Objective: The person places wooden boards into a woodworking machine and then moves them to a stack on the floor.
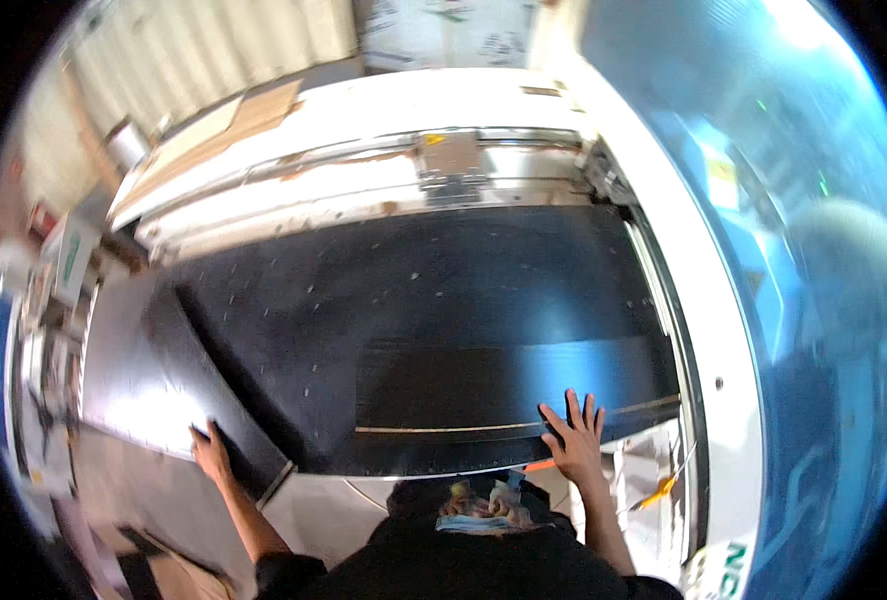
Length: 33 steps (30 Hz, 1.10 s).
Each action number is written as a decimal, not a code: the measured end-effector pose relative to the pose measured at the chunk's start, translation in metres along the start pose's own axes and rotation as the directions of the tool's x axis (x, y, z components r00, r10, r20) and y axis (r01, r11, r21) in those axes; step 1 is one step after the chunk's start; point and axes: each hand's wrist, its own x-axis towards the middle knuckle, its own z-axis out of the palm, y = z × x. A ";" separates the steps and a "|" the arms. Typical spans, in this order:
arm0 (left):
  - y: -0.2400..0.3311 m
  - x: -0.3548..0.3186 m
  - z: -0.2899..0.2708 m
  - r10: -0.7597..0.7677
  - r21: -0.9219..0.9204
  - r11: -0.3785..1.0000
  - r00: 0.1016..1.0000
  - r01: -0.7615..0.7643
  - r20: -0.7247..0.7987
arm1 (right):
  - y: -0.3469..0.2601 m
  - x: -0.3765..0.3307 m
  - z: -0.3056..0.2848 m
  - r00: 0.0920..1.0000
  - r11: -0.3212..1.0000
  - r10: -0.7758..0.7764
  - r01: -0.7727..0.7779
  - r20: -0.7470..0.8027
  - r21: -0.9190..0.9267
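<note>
Black sheet [504, 385] is seen laid flat on the dark machine bed [414, 270], long axis running left-right across the view, near edge along the bed's front lip. Right hand [574, 432] is pressed palm-down on the sheet's near-right part, fingers spread wide, pointing away from the body; nothing is gripped. Left hand [210, 452] is set at the front-left corner, on the edge of a second dark panel [164, 370] lying angled beside the bed; whether the fingers curl round that edge or only rest on it cannot be told. Key relation: sheet lies directly under and fwd of the right hand, well apart from the left, so right hand is the nearer. A thin pale line [444, 429] runs along the sheet just left of the right hand. White machine frame [704, 300] bounds the bed on the right. Obscured: sheet's far edge merges w/ the bed, same colour; orange items [659, 490] below the lip are too small to identify; view's rim is blurred and bent.
</note>
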 end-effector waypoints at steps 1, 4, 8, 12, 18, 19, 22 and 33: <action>-0.013 0.011 0.007 0.016 -0.041 0.999 0.999 -0.014 0.036 | 0.003 0.003 0.007 0.999 1.000 -0.017 0.016 -0.040 -0.027; -0.016 0.020 0.012 -0.157 0.216 0.963 0.986 0.163 -0.047 | 0.000 0.023 0.005 0.999 0.999 -0.031 0.029 -0.041 -0.031; 0.077 0.008 0.050 0.195 0.115 0.978 0.963 -0.176 -0.187 | 0.006 0.068 0.001 0.993 0.997 -0.073 0.074 -0.087 0.012; 0.204 -0.022 0.090 0.828 -0.287 0.531 0.561 -0.797 -0.028 | 0.015 0.139 0.005 0.990 0.995 -0.090 0.093 -0.111 0.028; 0.347 -0.114 0.087 0.833 -0.393 0.532 0.380 -0.750 0.403 | 0.024 0.242 0.005 0.996 1.000 -0.012 0.014 -0.087 0.028; 0.359 -0.113 0.090 0.830 -0.363 0.532 0.386 -0.765 0.403 | 0.028 0.256 0.007 0.998 1.000 0.011 -0.010 -0.065 0.029; 0.391 -0.107 0.111 0.829 -0.319 0.532 0.407 -0.784 0.383 | 0.039 0.299 0.002 0.995 1.000 0.021 -0.019 -0.095 0.020; 0.476 -0.122 0.168 0.947 -0.415 0.322 0.280 -0.851 0.159 | 0.088 0.392 -0.025 0.987 0.998 0.047 -0.039 -0.156 0.052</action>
